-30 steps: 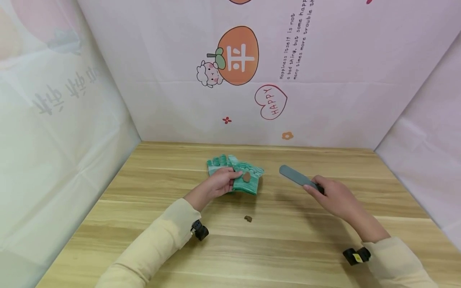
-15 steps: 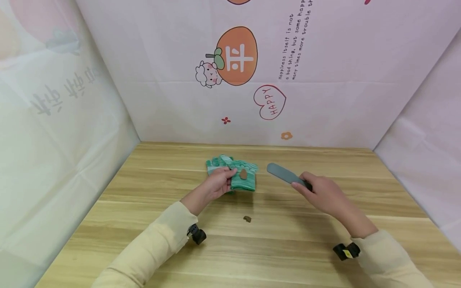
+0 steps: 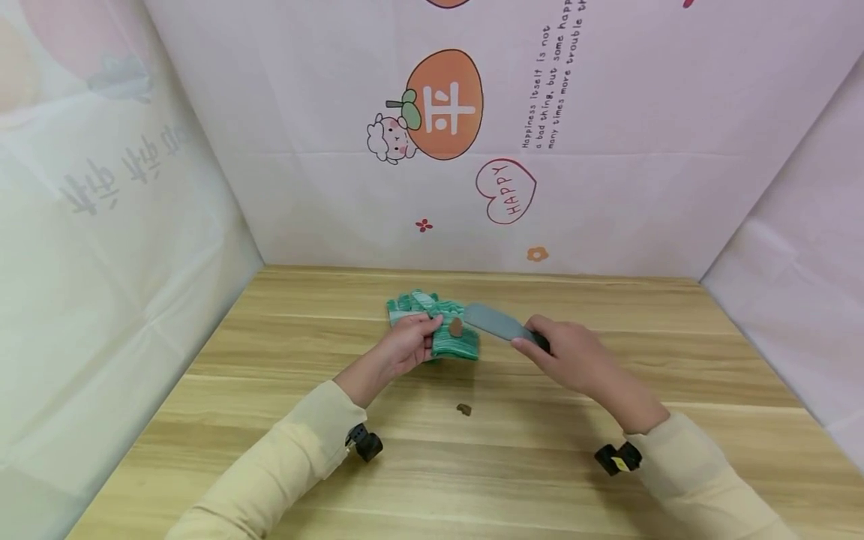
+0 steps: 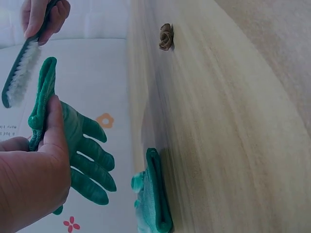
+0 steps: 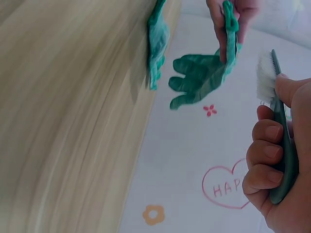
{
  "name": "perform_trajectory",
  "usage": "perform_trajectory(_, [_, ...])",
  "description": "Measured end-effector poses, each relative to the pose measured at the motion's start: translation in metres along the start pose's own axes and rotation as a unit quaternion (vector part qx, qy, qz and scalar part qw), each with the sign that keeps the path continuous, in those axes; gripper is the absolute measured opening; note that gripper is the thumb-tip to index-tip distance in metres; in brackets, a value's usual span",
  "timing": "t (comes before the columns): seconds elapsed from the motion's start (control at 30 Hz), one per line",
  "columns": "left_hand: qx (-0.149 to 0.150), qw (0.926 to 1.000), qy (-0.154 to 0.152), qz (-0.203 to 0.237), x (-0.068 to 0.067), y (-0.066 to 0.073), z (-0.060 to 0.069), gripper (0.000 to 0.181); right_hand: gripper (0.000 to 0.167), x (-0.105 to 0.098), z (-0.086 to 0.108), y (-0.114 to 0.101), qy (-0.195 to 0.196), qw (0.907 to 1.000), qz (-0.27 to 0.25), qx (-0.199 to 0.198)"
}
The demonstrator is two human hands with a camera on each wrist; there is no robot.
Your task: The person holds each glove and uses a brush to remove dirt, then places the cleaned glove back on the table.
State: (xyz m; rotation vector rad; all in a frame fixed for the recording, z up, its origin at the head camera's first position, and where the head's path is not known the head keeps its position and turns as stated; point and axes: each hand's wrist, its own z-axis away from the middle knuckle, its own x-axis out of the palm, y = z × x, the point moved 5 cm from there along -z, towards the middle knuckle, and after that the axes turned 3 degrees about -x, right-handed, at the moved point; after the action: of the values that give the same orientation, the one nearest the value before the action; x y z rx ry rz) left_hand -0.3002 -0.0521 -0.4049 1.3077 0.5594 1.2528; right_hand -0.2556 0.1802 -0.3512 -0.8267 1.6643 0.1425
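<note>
- The left hand (image 3: 406, 343) pinches the cuff of a green-and-white knit glove (image 3: 466, 346) between thumb and fingers, holding it raised above the worktop (image 3: 526, 472).
- A brown patch (image 3: 456, 327) shows on the upper side of the held glove, just beside the left thumb.
- The right hand (image 3: 572, 358) wraps its fingers around the handle of a grey-green brush (image 3: 495, 321), its thumb lying along the back.
- White bristles (image 4: 23, 73) line the brush; they face the held glove, and both wrist views show a gap between them.
- A second green glove (image 4: 156, 196) lies on the worktop, partly hidden behind the left hand in the head view.
- A crumpled brown scrap (image 3: 464, 409) rests on the worktop, nearer the person than both gloves.
- Behind the worktop hangs a pale printed backdrop (image 3: 324, 202) with a "HAPPY" heart (image 3: 506, 191).
</note>
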Motion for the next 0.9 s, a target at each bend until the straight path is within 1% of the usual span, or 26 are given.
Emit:
perform_trajectory(0.13, [0.005, 1.0000, -0.002, -0.001, 0.002, 0.002, 0.002, 0.025, 0.029, 0.004, -0.009, -0.009, 0.006, 0.9996, 0.015, -0.023])
perform_trajectory(0.37, [0.007, 0.9998, -0.008, 0.014, 0.005, 0.004, 0.006, 0.028, 0.028, 0.008, -0.018, -0.020, 0.012, 0.9982, 0.026, -0.053])
perform_trajectory(0.53, [0.010, 0.9998, -0.013, 0.013, 0.007, 0.004, 0.009, 0.026, 0.027, 0.013, -0.020, -0.022, 0.013, 0.9980, 0.023, -0.058])
perform_trajectory(0.73, [0.016, 0.9993, -0.018, 0.028, 0.005, 0.005, 0.012, 0.024, 0.026, 0.017, -0.019, -0.021, 0.007, 0.9981, 0.011, -0.060])
perform_trajectory(0.9, [0.015, 0.9990, -0.024, 0.034, 0.003, 0.005, 0.013, 0.025, 0.025, 0.021, -0.018, -0.019, 0.010, 0.9970, 0.015, -0.075])
